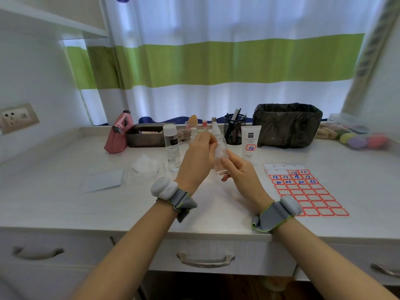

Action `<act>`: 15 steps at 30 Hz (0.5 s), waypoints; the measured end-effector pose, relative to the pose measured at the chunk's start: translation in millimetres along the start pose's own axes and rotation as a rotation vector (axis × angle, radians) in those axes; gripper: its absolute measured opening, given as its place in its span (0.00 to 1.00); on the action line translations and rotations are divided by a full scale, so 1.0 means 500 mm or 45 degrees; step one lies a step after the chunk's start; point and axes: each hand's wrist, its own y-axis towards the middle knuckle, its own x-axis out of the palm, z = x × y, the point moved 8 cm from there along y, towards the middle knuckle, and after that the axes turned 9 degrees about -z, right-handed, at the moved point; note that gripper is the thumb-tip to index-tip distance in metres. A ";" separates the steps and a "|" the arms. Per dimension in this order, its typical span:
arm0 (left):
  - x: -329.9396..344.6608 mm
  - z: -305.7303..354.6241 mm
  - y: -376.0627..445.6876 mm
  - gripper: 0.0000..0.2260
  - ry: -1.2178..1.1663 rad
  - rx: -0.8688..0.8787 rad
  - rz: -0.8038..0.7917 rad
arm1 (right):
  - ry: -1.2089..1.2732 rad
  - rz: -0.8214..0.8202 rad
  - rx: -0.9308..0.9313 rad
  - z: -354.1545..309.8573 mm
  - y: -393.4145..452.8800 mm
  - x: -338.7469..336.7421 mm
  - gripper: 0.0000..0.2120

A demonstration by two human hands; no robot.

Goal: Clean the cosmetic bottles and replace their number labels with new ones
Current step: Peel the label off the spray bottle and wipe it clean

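A small clear spray bottle [220,156] is held upright above the white desk [65,204], between both hands, roughly at desk centre. The left hand [198,159] is curled round the bottle's upper part from the left, fingertips up near the neck. The right hand [240,169] grips the lower body from the right, thumb laid across the front, fingers wrapped behind. No label can be made out on the bottle; the surface is blurred. Grey wrist straps with white modules are worn on both wrists. A label sheet [303,188] with red-bordered stickers lies flat on the desk just right of the right hand; blue handwritten numbers are seen in its upper rows, lower rows blank, top rows already peeled. A white tube [250,140] is stood cap-down behind the hands, with a red-bordered number label on its front. A tall clear bottle with white cap [172,147] is stood left of the hands, a stack of cotton pads [144,166] just beside it. Along the back edge: pink pouch [119,134], dark tray [147,135], mesh pen holder [234,131], bin with black liner [286,125]. Coloured sponges [363,139] sit at far right.
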 end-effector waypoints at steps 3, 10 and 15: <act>0.016 0.004 -0.014 0.03 -0.022 0.037 -0.079 | 0.060 0.042 0.024 0.008 0.002 -0.008 0.09; 0.021 0.017 -0.016 0.03 -0.034 0.092 -0.125 | 0.132 0.090 0.011 -0.002 -0.002 -0.015 0.09; 0.012 0.015 0.008 0.03 -0.032 0.093 -0.068 | 0.149 0.096 0.022 0.000 -0.002 -0.014 0.10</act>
